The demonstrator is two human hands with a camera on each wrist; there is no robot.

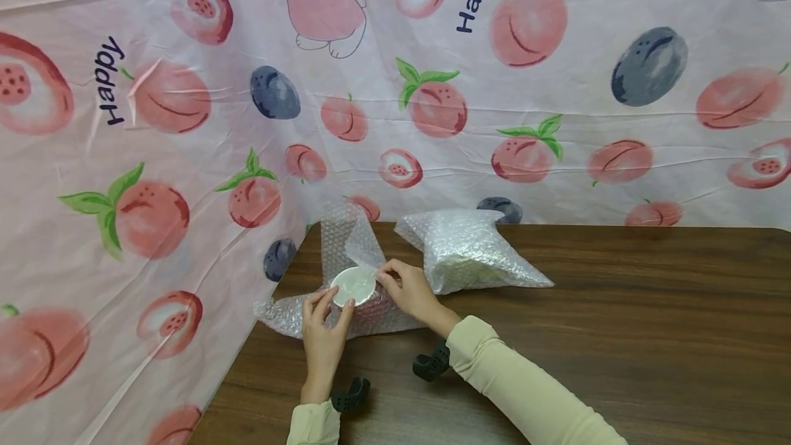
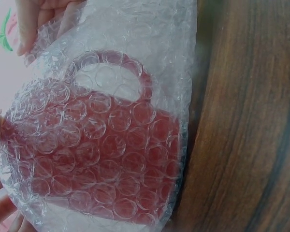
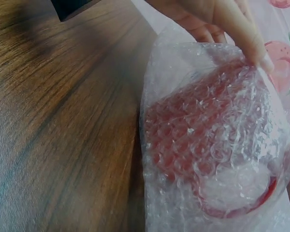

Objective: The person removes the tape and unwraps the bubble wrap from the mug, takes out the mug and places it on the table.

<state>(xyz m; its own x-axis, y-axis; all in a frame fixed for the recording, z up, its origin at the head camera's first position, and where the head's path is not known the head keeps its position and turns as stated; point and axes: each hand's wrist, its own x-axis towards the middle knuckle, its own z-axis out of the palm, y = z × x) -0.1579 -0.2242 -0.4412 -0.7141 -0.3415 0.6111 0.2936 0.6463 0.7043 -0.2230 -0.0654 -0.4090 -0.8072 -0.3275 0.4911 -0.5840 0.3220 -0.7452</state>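
Observation:
A red mug [image 1: 354,285] with a pale inside stands upright on the left part of the table, its mouth uncovered. Bubble wrap [image 1: 338,239] goes round its side, with one flap rising behind and another spread to the left. The left hand [image 1: 324,332] holds the mug at the rim, thumb in front and fingers at the left. With thumb and fingers, the right hand [image 1: 410,290] pinches the wrap's edge just right of the rim. Through the bubbles, the left wrist view shows the red side and the handle [image 2: 146,86], which points toward the right hand.
A bundle in bubble wrap [image 1: 476,253] lies to the right of the mug, at the back of the brown wooden table [image 1: 618,321]; its contents are unclear. Fruit-printed cloth [image 1: 556,122] hangs behind and at the left. Each wrist bears a black mount [image 1: 351,395].

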